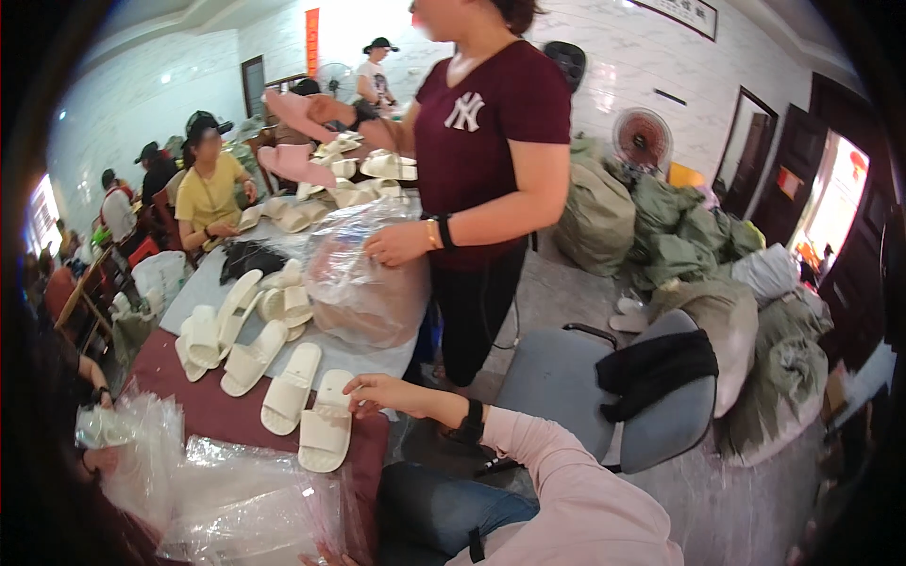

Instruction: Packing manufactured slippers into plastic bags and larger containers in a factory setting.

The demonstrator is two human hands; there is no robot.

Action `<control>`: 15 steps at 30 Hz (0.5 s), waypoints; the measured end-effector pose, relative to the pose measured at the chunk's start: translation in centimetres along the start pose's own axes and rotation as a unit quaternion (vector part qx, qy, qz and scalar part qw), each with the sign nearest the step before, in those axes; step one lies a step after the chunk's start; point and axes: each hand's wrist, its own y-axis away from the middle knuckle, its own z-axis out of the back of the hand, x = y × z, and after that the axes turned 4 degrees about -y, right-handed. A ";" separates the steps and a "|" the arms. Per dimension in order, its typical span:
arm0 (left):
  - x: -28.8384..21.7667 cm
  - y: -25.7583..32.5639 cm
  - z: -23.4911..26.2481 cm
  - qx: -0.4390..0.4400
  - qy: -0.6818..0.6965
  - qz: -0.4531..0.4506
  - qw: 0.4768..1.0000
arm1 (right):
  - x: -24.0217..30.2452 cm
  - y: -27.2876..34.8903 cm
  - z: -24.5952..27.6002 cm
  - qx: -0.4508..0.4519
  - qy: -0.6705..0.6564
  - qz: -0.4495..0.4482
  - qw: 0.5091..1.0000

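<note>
**Cream slippers, one hand on the toe end**

Cream foam slide (326,424): it lies on the dark red table cover (203,406) just in front of you, its long axis running away from you and a little to the right, heel end nearest your lap, toe end up by your fingers. Your right hand (382,391) reaches in from the right, pink sleeve and black wrist strap behind it, and rests open at that far end, fingertips on the strap edge and not closed round anything. The slide lies to the left of and below that hand, so the hand sits at its top right corner.

Your left hand is not clearly in view; at the lower left edge something sits behind crumpled clear plastic bags (236,500), and you cannot tell what it is or does. The right hand is plainly the nearer one.

A second cream slide (291,387) lies just beside the first on its left, parallel to it, the two close but seemingly apart. More cream slides (236,325) are scattered farther up on a pale sheet, some stacked in pairs.

Across the table a standing person in a maroon shirt rests a hand (396,243) on a large clear bag (363,283) stuffed with goods. Other workers sit along the left. A grey chair (566,377) with a black cloth stands to your right, green sacks (679,226) beyond it.
</note>
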 end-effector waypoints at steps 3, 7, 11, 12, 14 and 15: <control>-1.0 -0.8 -0.6 -0.015 0.004 -0.007 1.000 | -2.6 -2.2 1.2 -0.080 0.146 0.118 0.979; -0.6 -0.1 -1.8 -0.038 -0.032 0.006 0.999 | -7.0 -8.8 -4.0 -0.175 0.487 0.246 0.820; -1.1 -0.4 -1.5 -0.033 -0.040 -0.004 0.999 | -7.0 -10.5 -7.7 -0.115 0.503 0.136 0.846; -1.0 -0.3 -1.4 -0.031 -0.043 -0.002 0.999 | -7.4 -11.0 -8.7 -0.107 0.493 0.074 0.860; -1.6 -0.9 -1.4 -0.031 -0.040 -0.016 0.999 | -8.5 -12.5 -7.9 -0.130 0.489 0.087 0.858; -2.0 -1.1 -1.3 -0.031 -0.037 -0.025 0.998 | -9.2 -13.0 -6.9 -0.149 0.485 0.100 0.856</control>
